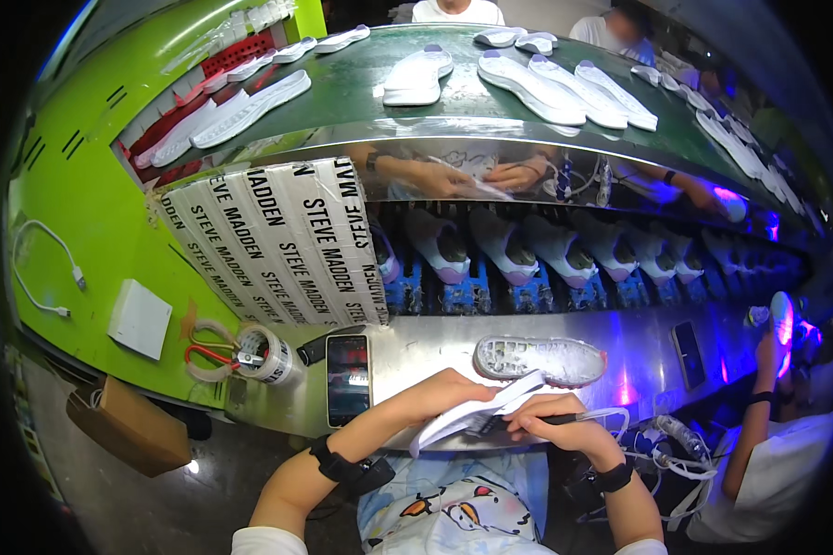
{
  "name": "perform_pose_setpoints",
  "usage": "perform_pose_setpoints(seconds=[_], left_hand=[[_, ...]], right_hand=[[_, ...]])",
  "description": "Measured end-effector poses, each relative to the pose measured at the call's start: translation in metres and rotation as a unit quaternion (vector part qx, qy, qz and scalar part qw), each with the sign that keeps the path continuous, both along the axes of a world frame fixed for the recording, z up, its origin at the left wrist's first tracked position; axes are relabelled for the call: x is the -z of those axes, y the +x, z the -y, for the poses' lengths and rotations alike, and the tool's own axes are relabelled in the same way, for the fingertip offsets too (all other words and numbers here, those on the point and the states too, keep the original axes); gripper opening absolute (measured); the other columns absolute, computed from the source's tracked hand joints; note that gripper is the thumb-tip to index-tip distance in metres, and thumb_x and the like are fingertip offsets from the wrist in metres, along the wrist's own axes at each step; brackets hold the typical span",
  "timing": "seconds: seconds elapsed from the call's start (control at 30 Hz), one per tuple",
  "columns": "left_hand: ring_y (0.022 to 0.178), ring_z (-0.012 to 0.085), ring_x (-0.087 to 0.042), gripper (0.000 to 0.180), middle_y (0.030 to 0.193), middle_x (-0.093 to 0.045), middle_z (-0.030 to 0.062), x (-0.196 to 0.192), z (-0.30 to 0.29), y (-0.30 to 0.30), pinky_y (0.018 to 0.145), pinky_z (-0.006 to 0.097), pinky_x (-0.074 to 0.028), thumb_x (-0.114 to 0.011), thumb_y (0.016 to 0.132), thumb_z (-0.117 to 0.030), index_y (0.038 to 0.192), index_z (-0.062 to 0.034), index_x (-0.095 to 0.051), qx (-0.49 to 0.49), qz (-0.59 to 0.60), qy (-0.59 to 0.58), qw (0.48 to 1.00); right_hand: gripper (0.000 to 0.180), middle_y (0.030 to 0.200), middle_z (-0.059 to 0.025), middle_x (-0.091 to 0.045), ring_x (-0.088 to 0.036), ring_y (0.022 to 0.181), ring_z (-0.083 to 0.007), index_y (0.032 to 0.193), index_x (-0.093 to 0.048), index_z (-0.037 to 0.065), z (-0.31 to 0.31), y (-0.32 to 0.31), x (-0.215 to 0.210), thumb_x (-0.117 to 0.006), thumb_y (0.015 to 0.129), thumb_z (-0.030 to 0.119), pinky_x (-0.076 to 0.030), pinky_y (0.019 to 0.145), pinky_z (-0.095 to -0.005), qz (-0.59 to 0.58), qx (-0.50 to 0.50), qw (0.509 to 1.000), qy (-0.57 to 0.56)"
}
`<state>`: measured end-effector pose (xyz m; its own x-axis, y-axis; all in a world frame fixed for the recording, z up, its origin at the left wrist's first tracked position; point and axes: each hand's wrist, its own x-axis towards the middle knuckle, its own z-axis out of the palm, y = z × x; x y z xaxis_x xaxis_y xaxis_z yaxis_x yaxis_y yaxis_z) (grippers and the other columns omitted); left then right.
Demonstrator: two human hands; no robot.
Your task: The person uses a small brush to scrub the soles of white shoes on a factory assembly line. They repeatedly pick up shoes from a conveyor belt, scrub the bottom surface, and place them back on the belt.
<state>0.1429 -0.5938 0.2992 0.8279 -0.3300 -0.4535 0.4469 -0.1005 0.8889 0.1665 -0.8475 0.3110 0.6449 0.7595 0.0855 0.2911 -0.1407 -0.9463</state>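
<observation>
My left hand (455, 387) is closed on a white shoe sole (458, 419), which I hold tilted over the front edge of the metal bench. In my right hand (557, 418) is a black-handled brush (563, 419). Its dark end lies against or just beside the sole, and my fingers partly hide it. A pale cord or tube runs near its back end. Just beyond my hands, another shoe sole (541, 361) lies on the bench, its gridded hollow side facing up.
A green conveyor (342, 83) carries several white soles. Below it, shoe uppers (518, 245) stand in a row on a rack. A printed carton (278, 240), tape roll (273, 359), scissors (222, 356) and phone (348, 379) are left. Another phone (688, 354) and a co-worker's arm (757, 416) are right.
</observation>
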Motion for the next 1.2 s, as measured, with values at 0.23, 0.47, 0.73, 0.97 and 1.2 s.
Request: perform_pose_setpoints(seconds=[0.23, 0.47, 0.73, 0.97, 1.2], left_hand=[[0.097, 0.0303, -0.067, 0.046, 0.115, -0.062, 0.0226, -0.004, 0.008, -0.012, 0.085, 0.035, -0.055, -0.045, 0.095, -0.027, 0.128, 0.0051, -0.049, -0.068, -0.104, -0.391, 0.912], [0.1, 0.0374, -0.062, 0.058, 0.127, -0.051, 0.0287, -0.185, -0.035, 0.058, 0.083, 0.046, -0.056, -0.039, 0.098, -0.033, 0.138, 0.0096, -0.033, 0.007, -0.014, -0.677, 0.736], [0.094, 0.0324, -0.064, 0.041, 0.106, -0.064, 0.0248, -0.269, -0.098, 0.139, 0.072, 0.037, -0.053, -0.054, 0.091, -0.031, 0.109, 0.0064, -0.056, -0.411, 0.498, 0.278, 0.711], [0.079, 0.0258, -0.064, 0.014, 0.095, -0.061, 0.0119, -0.286, -0.15, 0.186, 0.075, 0.041, -0.055, -0.059, 0.086, -0.011, 0.095, -0.0003, -0.058, -0.342, 0.378, 0.038, 0.859], [0.085, 0.018, -0.068, 0.039, 0.101, -0.067, 0.0147, -0.156, -0.049, 0.018, 0.073, 0.031, -0.057, -0.058, 0.085, -0.017, 0.117, 0.0038, -0.054, -0.215, 0.33, -0.209, 0.895]], right_hand=[[0.021, 0.08, -0.0124, -0.068, -0.065, 0.069, -0.0164, 0.085, -0.069, -0.005, -0.004, -0.015, -0.03, -0.051, 0.092, 0.004, -0.051, 0.068, -0.0288, 0.062, 0.278, 0.942, 0.177], [0.034, 0.094, -0.0223, -0.062, -0.062, 0.063, -0.0269, 0.085, -0.057, -0.002, -0.003, -0.04, -0.076, -0.046, 0.098, 0.027, -0.052, 0.058, -0.034, 0.072, 0.222, 0.867, 0.441], [0.027, 0.117, -0.015, -0.06, -0.061, 0.091, -0.0197, 0.114, -0.058, -0.002, 0.006, -0.042, -0.052, -0.06, 0.087, -0.002, -0.052, 0.08, -0.0308, -0.024, 0.226, 0.912, 0.342], [0.031, 0.094, -0.0149, -0.064, -0.063, 0.075, -0.0181, 0.112, -0.054, -0.004, 0.001, -0.044, -0.039, -0.06, 0.082, 0.001, -0.053, 0.066, -0.0296, -0.106, 0.273, 0.892, 0.344], [0.025, 0.105, -0.0211, -0.064, -0.064, 0.078, -0.0215, 0.104, -0.058, -0.004, 0.018, -0.048, -0.034, -0.062, 0.079, 0.0, -0.054, 0.067, -0.0329, -0.153, 0.3, 0.849, 0.408]])
